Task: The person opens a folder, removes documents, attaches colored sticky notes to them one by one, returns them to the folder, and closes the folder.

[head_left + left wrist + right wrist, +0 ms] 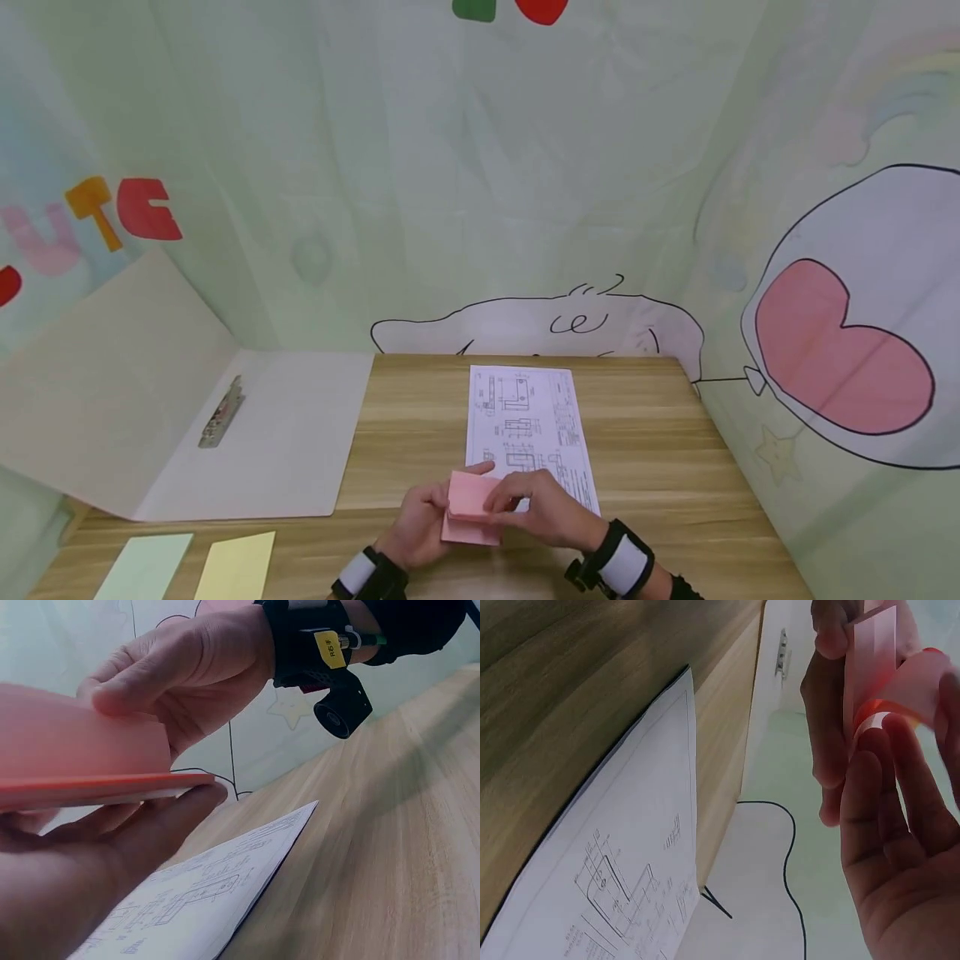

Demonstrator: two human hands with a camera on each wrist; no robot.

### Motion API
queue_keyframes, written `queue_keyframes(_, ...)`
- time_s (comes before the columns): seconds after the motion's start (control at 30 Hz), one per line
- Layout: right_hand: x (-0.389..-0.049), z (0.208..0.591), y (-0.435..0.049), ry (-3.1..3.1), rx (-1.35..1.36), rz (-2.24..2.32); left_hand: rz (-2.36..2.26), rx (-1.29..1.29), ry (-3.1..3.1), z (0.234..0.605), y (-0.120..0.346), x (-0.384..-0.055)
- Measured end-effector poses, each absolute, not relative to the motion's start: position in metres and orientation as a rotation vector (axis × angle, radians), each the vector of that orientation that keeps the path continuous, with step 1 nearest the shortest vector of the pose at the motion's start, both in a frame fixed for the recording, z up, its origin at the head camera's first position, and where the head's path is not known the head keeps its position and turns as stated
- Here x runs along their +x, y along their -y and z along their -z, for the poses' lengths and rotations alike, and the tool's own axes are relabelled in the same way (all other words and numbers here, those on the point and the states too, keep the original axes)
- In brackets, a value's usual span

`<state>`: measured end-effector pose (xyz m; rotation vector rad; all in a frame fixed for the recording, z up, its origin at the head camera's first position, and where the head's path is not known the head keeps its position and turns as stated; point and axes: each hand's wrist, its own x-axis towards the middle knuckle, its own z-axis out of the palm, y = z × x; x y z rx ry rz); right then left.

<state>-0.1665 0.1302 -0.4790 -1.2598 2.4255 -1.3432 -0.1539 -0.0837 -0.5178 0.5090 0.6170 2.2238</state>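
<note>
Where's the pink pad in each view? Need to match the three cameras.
Head: pink pad is just below centre, between the left hand and right hand.
Left wrist: at the left edge, mid-height, cut off by the frame.
Right wrist: upper right.
Shared landmark: the printed drawing sheet, visible in all three.

The wood-grain tabletop [667, 467] carries an open white folder [292, 450], a printed drawing sheet [536, 408], pale green paper [144, 567] and yellow paper [236, 567].
</note>
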Motion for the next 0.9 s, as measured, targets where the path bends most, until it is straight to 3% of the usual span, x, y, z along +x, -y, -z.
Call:
queue_keyframes(0.6,-0.167,0.477,-0.13,-2.518,-0.996,1.383,-2.23,0.601,-0.849,0.532,0.082,-0.16)
queue_keyframes(0.77,-0.166,0.478,-0.129,-2.71,-1.058,1.31,-2.293,0.484,-1.201,0.526,0.076,-0.158)
queue_keyframes(0.9,-0.167,0.481,-0.13,-2.785,-0.857,1.264,-2.325,0.326,-1.351,0.518,0.072,-0.157)
